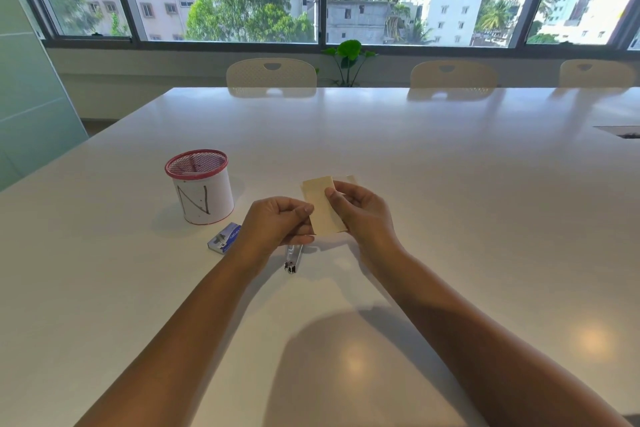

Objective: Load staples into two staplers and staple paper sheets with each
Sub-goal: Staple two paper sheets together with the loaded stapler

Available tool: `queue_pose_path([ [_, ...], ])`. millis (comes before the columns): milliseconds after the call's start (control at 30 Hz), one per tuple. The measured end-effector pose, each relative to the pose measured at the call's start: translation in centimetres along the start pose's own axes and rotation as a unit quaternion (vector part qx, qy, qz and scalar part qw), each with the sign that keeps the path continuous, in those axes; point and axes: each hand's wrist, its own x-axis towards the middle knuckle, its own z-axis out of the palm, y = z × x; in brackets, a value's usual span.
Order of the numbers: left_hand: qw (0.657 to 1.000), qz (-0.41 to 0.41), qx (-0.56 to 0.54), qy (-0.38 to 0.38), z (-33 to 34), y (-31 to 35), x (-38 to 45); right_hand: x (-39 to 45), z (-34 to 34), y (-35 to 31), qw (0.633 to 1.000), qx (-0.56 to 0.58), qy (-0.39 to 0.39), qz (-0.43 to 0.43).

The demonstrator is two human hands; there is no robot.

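Note:
A small stack of cream paper sheets (322, 208) is held upright above the white table (450, 184) by both hands. My left hand (277, 224) pinches the stack's lower left edge. My right hand (363, 211) grips its right side, thumb on the front face. A metal stapler (292, 258) lies on the table just below my left hand, partly hidden by it. A blue staple box (224, 238) lies to the left of the stapler. Another cream sheet (349, 179) peeks out behind my right hand.
A red-rimmed mesh pen holder (201, 191) wrapped in white paper marked "N" stands left of my hands. Cream chairs (272, 74) line the table's far side, with a green plant (349, 55) by the window. A cable slot (620, 131) sits at the right.

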Motion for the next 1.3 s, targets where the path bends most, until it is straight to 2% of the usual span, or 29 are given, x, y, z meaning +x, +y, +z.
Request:
queue_pose_path([
  [133,1.000,-0.001,0.022,0.009,-0.1,-0.1,0.0,-0.1,0.0,-0.1,1.000,-0.001,-0.011,0.000],
  [333,0.999,0.004,0.029,0.011,-0.4,-0.1,0.2,-0.2,-0.5,-0.6,0.988,0.079,-0.110,0.074],
  [633,0.999,0.017,0.035,-0.001,-0.3,0.3,-0.1,0.2,-0.4,-0.4,0.975,0.163,-0.098,0.117],
  [800,1.000,0.020,0.021,-0.006,-0.3,0.3,-0.2,0.2,-0.5,-0.7,0.972,0.176,-0.103,0.112],
  [967,0.998,0.055,0.004,0.034,-0.2,0.7,-0.4,0.4,-1.0,-1.3,0.981,0.108,-0.096,0.126],
  [1167,0.983,0.118,0.140,0.028,-0.2,0.3,-0.5,-0.5,-0.1,-1.1,0.979,-0.076,-0.160,0.101],
  [1300,0.976,0.150,0.150,0.052,-0.2,0.3,-0.4,-0.8,0.0,-1.3,0.979,-0.104,-0.153,0.081],
])
